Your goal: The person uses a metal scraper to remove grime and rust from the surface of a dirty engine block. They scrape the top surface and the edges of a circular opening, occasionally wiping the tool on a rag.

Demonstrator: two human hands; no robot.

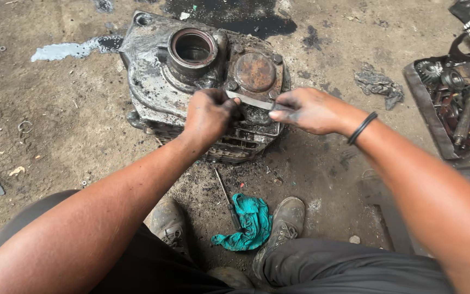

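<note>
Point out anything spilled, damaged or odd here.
Dark oil pool has spread on the floor behind the greasy engine casing. A rusted round cover sits on the casing. Both hands, left and right, grip a flat metal strip.

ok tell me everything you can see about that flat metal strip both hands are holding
The flat metal strip is thin, straight, grey and smeared with grime. It lies almost level, tilted slightly down to the right, across the top of the oily engine casing. The left hand pinches one end, the right hand the other.
</note>
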